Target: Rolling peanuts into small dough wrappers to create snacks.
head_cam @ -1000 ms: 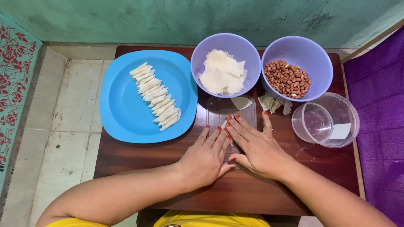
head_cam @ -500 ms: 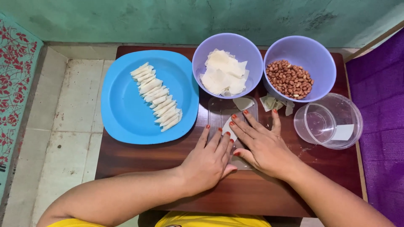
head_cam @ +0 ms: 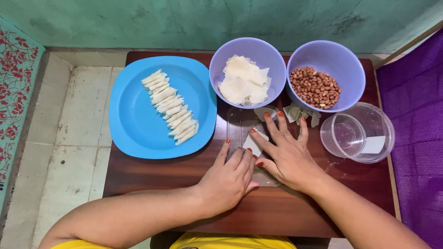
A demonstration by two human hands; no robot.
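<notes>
Rolling step in hand, by my reading: both hands lie flat on a clear plastic sheet [head_cam: 242, 124] on the wooden surface [head_cam: 286, 212], just below the bowl of white wrappers [head_cam: 243, 83]. Left hand [head_cam: 228, 180] and right hand [head_cam: 288, 159] have fingers spread, grip apart, pressing a small white wrapper piece [head_cam: 254, 144]. Blue plate of finished rolls [head_cam: 134, 129] sits left of that bowl; peanut bowl [head_cam: 318, 85] right. Next move likely needs even forward pressure.
</notes>
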